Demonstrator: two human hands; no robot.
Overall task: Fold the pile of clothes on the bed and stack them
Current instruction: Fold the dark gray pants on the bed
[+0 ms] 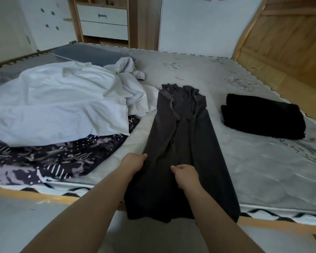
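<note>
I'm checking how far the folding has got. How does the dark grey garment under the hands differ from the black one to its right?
The dark grey garment lies stretched out long, its near end hanging over the bed edge; the black garment is a compact folded bundle wholly on the mattress. The left hand and right hand grip the grey one; nothing touches the black. Both are dark and plain.

Matt grey cloth garment (182, 143) on quilted mattress (263, 170), wooden frame (281, 42).
</note>
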